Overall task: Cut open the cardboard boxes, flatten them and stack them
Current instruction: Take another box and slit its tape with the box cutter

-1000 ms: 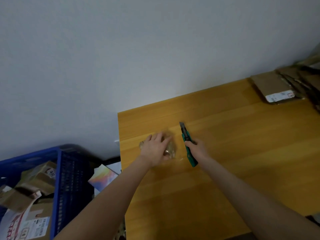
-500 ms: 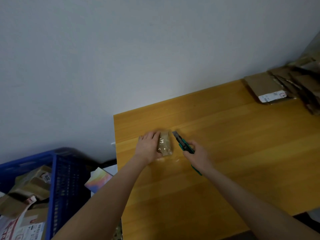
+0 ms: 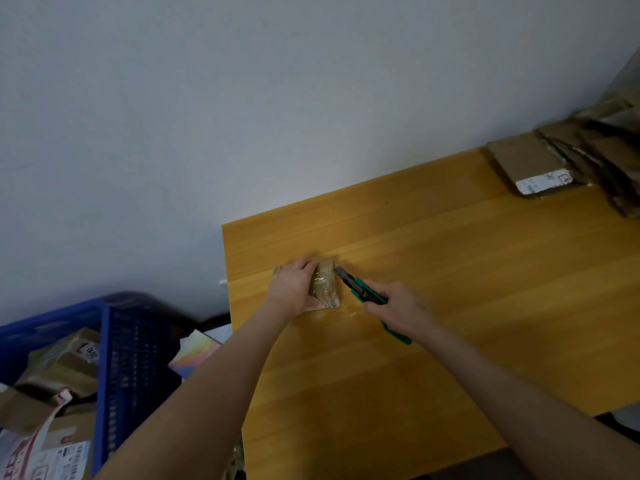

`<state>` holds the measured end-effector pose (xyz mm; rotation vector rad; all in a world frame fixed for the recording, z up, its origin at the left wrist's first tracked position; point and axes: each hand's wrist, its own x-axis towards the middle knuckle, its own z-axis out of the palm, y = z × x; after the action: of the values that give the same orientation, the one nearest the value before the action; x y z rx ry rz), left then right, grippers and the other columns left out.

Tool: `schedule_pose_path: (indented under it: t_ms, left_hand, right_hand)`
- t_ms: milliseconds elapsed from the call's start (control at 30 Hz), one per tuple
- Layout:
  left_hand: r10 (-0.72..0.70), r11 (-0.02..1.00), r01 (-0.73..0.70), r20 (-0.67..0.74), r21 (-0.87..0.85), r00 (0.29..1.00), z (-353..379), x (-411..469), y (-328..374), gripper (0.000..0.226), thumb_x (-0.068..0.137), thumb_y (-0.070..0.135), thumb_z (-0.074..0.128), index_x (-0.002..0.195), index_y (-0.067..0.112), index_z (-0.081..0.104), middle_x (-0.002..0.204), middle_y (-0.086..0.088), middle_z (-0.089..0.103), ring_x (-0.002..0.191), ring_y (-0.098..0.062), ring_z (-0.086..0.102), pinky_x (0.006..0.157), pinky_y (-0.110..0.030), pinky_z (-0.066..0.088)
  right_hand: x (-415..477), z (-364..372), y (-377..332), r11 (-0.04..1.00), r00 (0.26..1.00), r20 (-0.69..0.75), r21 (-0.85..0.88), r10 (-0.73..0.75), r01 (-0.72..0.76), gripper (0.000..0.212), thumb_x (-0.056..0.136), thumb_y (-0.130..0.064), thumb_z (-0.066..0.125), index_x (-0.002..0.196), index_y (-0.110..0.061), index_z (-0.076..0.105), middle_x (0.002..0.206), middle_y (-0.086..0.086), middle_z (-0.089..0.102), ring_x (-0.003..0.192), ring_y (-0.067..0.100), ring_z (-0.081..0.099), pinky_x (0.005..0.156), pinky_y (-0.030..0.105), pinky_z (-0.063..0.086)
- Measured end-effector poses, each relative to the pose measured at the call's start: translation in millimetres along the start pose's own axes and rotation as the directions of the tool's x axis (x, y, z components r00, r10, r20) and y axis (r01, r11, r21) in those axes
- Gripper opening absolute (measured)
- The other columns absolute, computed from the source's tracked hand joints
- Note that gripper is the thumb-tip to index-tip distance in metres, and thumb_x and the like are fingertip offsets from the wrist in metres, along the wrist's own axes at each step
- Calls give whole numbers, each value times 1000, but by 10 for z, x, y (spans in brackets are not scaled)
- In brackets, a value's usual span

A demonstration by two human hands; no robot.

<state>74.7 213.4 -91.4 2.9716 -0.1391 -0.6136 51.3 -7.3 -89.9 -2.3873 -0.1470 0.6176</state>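
Note:
A small cardboard box (image 3: 326, 285) wrapped in clear tape lies on the wooden table (image 3: 450, 289) near its left edge. My left hand (image 3: 294, 287) lies over the box's left side and holds it down, fingers curled round its far end. My right hand (image 3: 398, 306) grips a green utility knife (image 3: 360, 289). The knife's blade tip touches the box's upper right edge. A stack of flattened cardboard (image 3: 568, 161) lies at the table's far right corner.
A blue plastic crate (image 3: 128, 358) stands on the floor to the left, with several cardboard boxes (image 3: 59, 375) in it. A colourful sheet (image 3: 197, 351) lies between crate and table. The grey wall runs right behind the table.
My left hand has shifted left on the box, uncovering its taped top. My right hand has swung the knife so that its blade now meets the box's right edge.

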Motion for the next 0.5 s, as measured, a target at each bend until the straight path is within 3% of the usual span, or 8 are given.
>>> schedule_pose_path:
  t_ms: [200, 500]
  left_hand:
    - [-11, 1000, 11, -7, 0, 1000, 15, -27, 14, 86, 80, 36, 75, 151, 19, 28, 151, 1, 33, 132, -29, 37, 102, -38, 38]
    - [10, 1000, -10, 37, -5, 999, -5, 13, -3, 85, 83, 34, 72, 152, 18, 25, 153, -1, 30, 133, -30, 37, 107, -38, 33]
  right_hand:
    - [-7, -83, 31, 995, 992, 74, 6, -99, 99, 47, 90, -26, 60, 136, -31, 51, 86, 1, 72, 59, 11, 58, 50, 22, 43]
    - [-109, -96, 89, 997, 986, 154, -36, -58, 64, 51, 89, -33, 61, 138, -34, 48, 94, 3, 71, 77, 22, 67, 65, 35, 55]
